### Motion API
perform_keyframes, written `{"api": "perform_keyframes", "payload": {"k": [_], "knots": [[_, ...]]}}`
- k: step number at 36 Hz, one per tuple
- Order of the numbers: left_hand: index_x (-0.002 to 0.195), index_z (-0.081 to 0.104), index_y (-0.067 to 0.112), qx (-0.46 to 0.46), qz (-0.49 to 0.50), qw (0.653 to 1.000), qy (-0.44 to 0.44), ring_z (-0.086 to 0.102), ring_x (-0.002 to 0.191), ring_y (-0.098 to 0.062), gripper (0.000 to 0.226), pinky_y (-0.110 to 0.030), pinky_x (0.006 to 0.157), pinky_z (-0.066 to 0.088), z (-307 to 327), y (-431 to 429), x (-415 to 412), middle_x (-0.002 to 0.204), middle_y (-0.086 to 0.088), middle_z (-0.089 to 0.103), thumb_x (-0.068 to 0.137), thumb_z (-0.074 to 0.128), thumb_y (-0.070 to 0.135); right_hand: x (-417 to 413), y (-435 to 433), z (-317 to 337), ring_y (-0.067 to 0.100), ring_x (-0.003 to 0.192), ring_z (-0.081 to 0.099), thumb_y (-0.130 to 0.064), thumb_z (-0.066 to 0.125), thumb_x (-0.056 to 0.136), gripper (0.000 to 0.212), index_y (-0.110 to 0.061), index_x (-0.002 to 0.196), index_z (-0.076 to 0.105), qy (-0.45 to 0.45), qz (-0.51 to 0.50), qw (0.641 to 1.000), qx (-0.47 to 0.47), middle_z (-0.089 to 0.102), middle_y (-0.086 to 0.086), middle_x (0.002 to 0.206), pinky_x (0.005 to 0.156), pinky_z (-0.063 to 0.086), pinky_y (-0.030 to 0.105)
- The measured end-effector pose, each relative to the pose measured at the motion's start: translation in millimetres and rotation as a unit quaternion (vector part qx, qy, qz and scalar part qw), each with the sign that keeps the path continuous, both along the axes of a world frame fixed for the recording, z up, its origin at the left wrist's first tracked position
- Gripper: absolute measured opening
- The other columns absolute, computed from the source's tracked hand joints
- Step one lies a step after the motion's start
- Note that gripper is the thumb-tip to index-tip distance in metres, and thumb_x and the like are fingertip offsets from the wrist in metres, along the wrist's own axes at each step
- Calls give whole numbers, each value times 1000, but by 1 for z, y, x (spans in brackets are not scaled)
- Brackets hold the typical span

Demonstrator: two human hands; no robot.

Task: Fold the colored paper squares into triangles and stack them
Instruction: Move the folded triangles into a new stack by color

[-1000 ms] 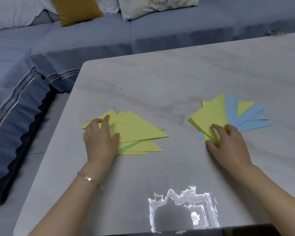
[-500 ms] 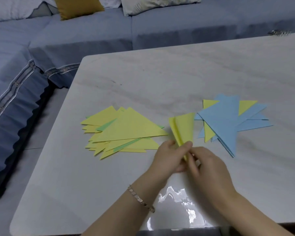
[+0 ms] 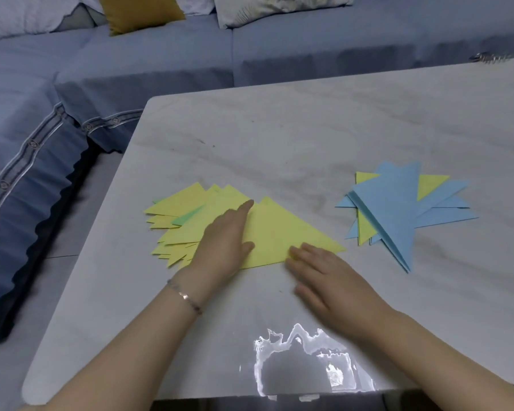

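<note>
On left stack point(image 3: 181, 203) | left hand point(image 3: 223, 247) flat on yellow triangle point(image 3: 282, 232) | right hand point(image 3: 330, 280) flat, fingertips at its near edge

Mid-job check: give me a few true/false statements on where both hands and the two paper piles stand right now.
1. The left hand lies flat on the top yellow triangle of the left pile. True.
2. The top sheet of the right pile is yellow. False: a blue triangle lies on top, with yellow corners showing beneath it.
3. The right hand is lifting a sheet off the right pile. False: its fingers rest on the near edge of the top yellow triangle, apart from the right pile.
4. A green sheet peeks out within the left pile. True.
</note>
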State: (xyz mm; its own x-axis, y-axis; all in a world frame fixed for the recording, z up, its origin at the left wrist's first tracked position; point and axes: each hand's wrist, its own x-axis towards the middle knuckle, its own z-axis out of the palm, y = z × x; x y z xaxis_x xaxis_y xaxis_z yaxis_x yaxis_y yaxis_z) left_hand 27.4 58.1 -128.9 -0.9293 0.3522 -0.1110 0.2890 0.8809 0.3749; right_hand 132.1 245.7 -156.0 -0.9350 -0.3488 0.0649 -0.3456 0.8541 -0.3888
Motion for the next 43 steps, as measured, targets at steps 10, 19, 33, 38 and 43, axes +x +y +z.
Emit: {"api": "perform_keyframes", "payload": {"k": [10, 19, 33, 38, 43], "knots": [[147, -4, 22, -92, -134, 986, 36, -21, 139, -6, 58, -26, 110, -18, -47, -5, 71, 153, 11, -14, 98, 16, 45, -13, -25, -8, 27, 92, 63, -19, 73, 76, 35, -5, 107, 67, 90, -13, 994, 56, 66, 9, 101, 83, 51, 32], [146, -8, 29, -105, -83, 990, 37, -38, 129, -10, 65, -33, 106, -26, -53, -7, 79, 141, 20, -28, 88, 2, 56, -11, -18, -12, 22, 79, 64, -20, 76, 73, 31, -7, 101, 71, 108, -43, 992, 46, 66, 0, 87, 69, 50, 23], [146, -6, 30, -96, -72, 992, 25, -38, 128, -4, 60, -32, 107, -24, -51, -7, 80, 140, 23, -28, 95, 15, 52, -1, 25, -16, 32, 70, 61, -18, 47, 85, 31, 0, 93, 70, 141, -168, 975, 41, 66, 11, 80, 77, 50, 40], [148, -2, 27, -99, -46, 994, 17, -35, 130, -8, 60, -36, 111, -18, -48, 1, 82, 147, 19, -22, 96, 17, 50, -2, 35, -18, 37, 70, 62, 2, 73, 70, 19, 5, 89, 70, 143, -206, 967, 36, 65, 16, 79, 71, 50, 43], [136, 45, 14, -96, -78, 991, 46, 33, 136, -21, 50, -42, 109, 29, -36, 42, 90, 146, 1, 39, 94, 31, 38, -2, 30, -21, 37, 72, 63, 2, 74, 68, 22, 6, 88, 69, 151, -210, 965, 44, 65, 17, 79, 71, 51, 43]]}}
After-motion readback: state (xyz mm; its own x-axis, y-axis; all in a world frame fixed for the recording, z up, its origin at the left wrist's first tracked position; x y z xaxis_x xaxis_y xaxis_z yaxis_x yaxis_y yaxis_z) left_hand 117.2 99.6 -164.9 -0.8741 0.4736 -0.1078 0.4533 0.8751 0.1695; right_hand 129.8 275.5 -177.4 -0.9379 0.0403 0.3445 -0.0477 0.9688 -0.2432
